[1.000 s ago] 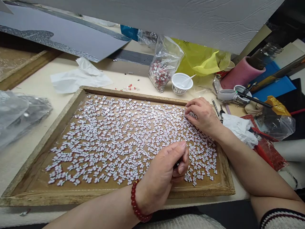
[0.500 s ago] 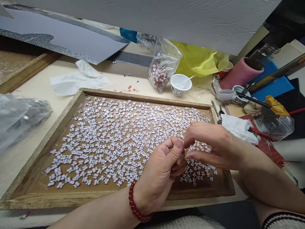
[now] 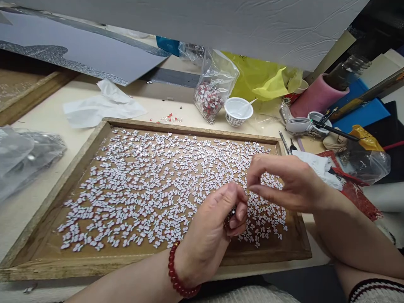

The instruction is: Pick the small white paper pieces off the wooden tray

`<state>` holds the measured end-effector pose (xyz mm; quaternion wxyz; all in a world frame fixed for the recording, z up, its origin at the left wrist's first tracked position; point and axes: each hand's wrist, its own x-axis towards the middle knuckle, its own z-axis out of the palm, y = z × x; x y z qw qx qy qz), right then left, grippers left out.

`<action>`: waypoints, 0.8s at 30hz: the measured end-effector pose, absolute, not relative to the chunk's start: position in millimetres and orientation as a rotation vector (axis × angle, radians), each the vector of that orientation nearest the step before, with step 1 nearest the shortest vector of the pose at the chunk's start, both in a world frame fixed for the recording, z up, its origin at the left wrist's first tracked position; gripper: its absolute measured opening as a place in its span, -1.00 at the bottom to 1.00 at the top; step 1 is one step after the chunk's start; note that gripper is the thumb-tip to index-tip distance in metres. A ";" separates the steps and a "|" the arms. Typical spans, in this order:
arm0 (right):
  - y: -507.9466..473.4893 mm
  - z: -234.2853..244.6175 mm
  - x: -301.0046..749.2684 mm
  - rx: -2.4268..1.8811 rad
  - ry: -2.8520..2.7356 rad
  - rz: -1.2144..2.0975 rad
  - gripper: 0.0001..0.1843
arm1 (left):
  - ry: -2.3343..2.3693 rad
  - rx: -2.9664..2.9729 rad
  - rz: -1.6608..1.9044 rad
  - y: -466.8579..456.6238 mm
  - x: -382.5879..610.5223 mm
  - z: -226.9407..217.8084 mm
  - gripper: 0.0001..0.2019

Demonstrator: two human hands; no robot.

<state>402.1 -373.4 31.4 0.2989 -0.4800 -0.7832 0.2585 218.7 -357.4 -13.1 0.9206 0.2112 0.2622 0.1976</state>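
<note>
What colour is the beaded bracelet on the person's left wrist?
Dark red; the bracelet shows best in the head view.

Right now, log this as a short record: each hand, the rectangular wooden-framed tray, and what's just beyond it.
Left hand: curled around small dark shiny pieces; red beaded bracelet at wrist
Right hand: thumb and fingertips bent close to the left; any contents unclear
Rectangular wooden-framed tray: spread with small white pieces
Beyond tray: clear plastic bag of red-and-white pieces; round white plastic cup
</note>
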 end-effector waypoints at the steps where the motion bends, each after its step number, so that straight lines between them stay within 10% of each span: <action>1: -370.0 27.7 405.7 -1.335 -2.049 0.609 -0.96 | 0.549 0.421 0.413 -357.4 218.6 -12.8 -0.72; 7: -349.2 -5.6 429.7 -1.730 -2.116 0.034 -0.90 | 0.556 0.458 0.360 -358.9 219.2 -13.2 -0.79; 24: -346.9 -19.8 428.3 -1.861 -2.290 -0.192 -0.91 | 0.543 0.508 0.284 -358.8 219.0 -12.8 -0.76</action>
